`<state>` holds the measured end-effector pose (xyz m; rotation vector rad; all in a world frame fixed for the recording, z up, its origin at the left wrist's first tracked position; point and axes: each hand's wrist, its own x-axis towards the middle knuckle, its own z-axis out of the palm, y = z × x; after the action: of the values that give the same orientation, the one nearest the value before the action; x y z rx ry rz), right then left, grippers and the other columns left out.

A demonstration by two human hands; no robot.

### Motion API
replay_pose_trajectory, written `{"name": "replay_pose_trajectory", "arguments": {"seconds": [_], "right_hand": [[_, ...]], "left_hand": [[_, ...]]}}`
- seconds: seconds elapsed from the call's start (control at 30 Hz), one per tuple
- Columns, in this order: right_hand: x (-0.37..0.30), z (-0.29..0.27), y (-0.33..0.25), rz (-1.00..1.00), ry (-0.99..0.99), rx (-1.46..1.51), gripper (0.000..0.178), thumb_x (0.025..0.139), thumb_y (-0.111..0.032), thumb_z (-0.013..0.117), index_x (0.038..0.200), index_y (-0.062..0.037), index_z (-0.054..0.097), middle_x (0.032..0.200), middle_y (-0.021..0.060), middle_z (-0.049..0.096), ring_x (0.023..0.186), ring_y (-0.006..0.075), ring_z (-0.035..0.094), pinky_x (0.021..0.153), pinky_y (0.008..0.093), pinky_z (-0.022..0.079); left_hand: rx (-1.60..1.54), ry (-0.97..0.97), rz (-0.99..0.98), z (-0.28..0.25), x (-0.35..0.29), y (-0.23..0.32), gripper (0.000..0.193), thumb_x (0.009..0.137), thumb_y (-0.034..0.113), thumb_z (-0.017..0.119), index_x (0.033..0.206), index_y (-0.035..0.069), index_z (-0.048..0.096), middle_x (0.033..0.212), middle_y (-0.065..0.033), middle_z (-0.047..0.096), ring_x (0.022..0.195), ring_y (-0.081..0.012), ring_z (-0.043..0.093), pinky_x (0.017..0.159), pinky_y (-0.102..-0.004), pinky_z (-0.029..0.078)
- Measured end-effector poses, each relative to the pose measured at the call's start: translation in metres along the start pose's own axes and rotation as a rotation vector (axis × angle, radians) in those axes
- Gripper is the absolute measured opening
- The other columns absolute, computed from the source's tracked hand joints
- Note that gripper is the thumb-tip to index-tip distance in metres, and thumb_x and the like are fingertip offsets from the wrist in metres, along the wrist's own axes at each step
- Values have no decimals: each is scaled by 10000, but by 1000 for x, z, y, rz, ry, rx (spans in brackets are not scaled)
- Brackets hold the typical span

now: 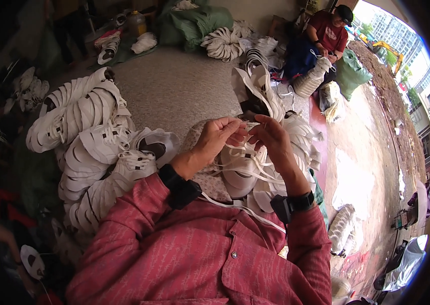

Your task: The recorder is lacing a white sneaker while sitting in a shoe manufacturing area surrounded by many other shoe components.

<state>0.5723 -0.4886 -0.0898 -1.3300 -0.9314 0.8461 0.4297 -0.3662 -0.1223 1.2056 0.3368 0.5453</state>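
Below bent fingers (227, 125), white shoe (240, 166), toe toward torso (210, 249), axis fore-and-aft

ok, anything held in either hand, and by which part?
A white lace, pinched in the fingertips of the left hand and right hand above a white shoe upper; can't tell whether at its tip.

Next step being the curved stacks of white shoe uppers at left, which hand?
Likely the left hand: it's nearer the stacks; the right hand is farther across.

Dozens of shoe uppers (239, 172), one cap (345, 13)
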Motion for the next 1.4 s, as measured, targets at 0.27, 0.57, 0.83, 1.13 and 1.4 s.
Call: {"name": "replay_pose_trajectory", "arguments": {"seconds": [0.27,0.57,0.83,1.13,1.4], "right_hand": [[-3,-7,-2,-348,218,-767,183,910,-98,585,1046,0,659,1041,101,688,880,193,610,813,301,475],[5,-3,4,-279,140,-528,182,824,-35,658,993,12,707,804,66,590,811,156,569,722,263,447],[0,-6,-6,-19,169,-212,130,843,-67,696,920,38,692,699,8,637,609,58,507,609,204,426],[-2,-14,0,-244,71,-164,33,839,6,679,870,5,691,802,-2,573,737,78,525,679,212,420],[-26,-14,-17,21,80,-118,152,880,-142,665,956,-14,696,780,-17,588,700,65,500,612,210,388]], "left_hand": [[-94,24,50,20,8,-25,256,1003,221,494,1094,16,619,1003,-46,669,907,-107,628,781,-240,509],[-150,-81,160,29,11,-32,233,993,205,525,1071,5,615,933,-24,656,883,-77,600,797,-218,487],[196,-164,200,24,2,-20,246,985,222,539,1113,36,637,887,-7,656,868,-84,606,746,-219,503],[-174,-250,16,33,0,-15,304,997,320,506,1051,55,645,781,12,593,747,-69,548,673,-230,467],[-145,-259,12,38,7,-32,262,969,311,556,946,59,626,712,35,508,652,-57,464,598,-215,385]]}}
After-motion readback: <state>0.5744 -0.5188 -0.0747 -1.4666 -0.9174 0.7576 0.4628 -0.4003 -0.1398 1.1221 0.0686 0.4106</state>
